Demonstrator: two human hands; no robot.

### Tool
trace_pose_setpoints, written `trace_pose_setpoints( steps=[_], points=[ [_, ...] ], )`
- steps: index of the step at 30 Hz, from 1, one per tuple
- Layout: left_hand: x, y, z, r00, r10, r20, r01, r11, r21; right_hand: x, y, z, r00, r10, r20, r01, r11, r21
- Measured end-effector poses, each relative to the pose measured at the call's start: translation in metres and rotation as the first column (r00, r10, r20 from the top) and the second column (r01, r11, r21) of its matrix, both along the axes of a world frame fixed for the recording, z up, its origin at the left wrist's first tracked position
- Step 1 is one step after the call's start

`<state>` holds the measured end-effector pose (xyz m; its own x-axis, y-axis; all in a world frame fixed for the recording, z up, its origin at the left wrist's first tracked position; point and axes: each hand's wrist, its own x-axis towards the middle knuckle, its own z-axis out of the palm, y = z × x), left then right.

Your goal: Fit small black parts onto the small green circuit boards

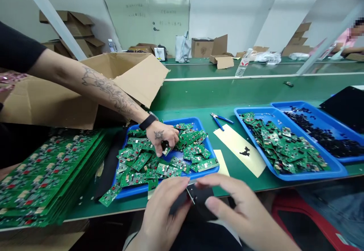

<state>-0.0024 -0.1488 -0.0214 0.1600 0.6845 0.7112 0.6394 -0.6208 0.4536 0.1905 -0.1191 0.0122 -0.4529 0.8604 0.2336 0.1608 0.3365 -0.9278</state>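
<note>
My left hand (167,209) is closed on a small circuit board (191,195), which shows nearly edge-on at the fingertips above my lap. Just to its right is my right hand (239,205), thumb and forefinger spread apart, with nothing visible between them. Beyond my hands, a blue tray (214,160) holds many loose green circuit boards (136,179). A co-worker's tattooed arm reaches in from the left, and that person's hand (163,135) is down among the boards, holding a small piece with a dark part.
Panelled boards (57,167) are stacked at left beside a large open carton (136,72). Blue-handled cutters (220,120) and a yellowish paper (239,148) with black bits lie mid-table. At right are another board tray (301,175) and a tray (315,118) of small black parts.
</note>
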Motion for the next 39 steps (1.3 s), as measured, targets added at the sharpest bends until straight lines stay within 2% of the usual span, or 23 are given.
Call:
trace_pose_setpoints(
  steps=[2,5,12,14,17,20,26,29,31,33,37,39],
  points=[
    [-0.001,0.002,0.002,1.0,-0.014,-0.019,0.015,0.998,0.055,-0.011,-0.001,0.0,0.998,0.063,-0.02,-0.063,0.998,-0.009],
    [-0.004,0.003,0.004,0.998,0.004,-0.057,0.003,0.993,0.12,-0.02,0.0,-0.004,0.995,0.065,-0.081,-0.069,0.997,-0.046],
    [-0.006,0.0,-0.001,0.995,0.031,-0.097,-0.011,0.98,0.2,-0.016,-0.002,0.004,0.995,0.096,-0.039,-0.101,0.983,-0.154],
    [-0.004,0.0,0.0,0.995,0.051,-0.084,-0.032,0.976,0.217,-0.015,-0.004,0.008,0.99,0.133,-0.045,-0.139,0.964,-0.225],
    [-0.001,0.0,0.004,0.995,0.085,-0.047,-0.075,0.978,0.196,-0.013,-0.005,0.01,0.976,0.194,-0.096,-0.216,0.888,-0.407],
    [0.0,0.001,0.007,0.994,0.085,-0.062,-0.07,0.975,0.211,-0.014,-0.003,0.009,0.974,0.184,-0.135,-0.228,0.814,-0.534],
    [-0.004,-0.001,0.002,0.994,0.035,-0.101,-0.013,0.976,0.217,-0.02,0.005,0.003,0.926,0.168,-0.339,-0.36,0.668,-0.651],
    [-0.005,-0.002,0.0,0.996,0.022,-0.09,-0.004,0.981,0.195,-0.021,0.008,0.0,0.913,0.175,-0.368,-0.39,0.637,-0.665],
    [-0.004,-0.002,0.0,0.996,0.009,-0.085,0.006,0.985,0.173,-0.021,0.009,-0.001,0.917,0.182,-0.355,-0.385,0.64,-0.665],
    [-0.004,-0.002,-0.002,0.997,-0.01,-0.074,0.02,0.99,0.143,-0.02,0.009,-0.002,0.933,0.182,-0.311,-0.349,0.673,-0.652],
    [-0.003,-0.002,-0.007,1.0,-0.022,0.007,0.021,0.997,0.072,-0.02,0.008,-0.003,0.968,0.163,-0.188,-0.243,0.783,-0.573],
    [0.0,-0.003,-0.01,0.996,-0.034,0.085,0.032,0.999,0.027,-0.021,0.005,-0.004,0.984,0.113,-0.141,-0.169,0.853,-0.495]
  ],
)
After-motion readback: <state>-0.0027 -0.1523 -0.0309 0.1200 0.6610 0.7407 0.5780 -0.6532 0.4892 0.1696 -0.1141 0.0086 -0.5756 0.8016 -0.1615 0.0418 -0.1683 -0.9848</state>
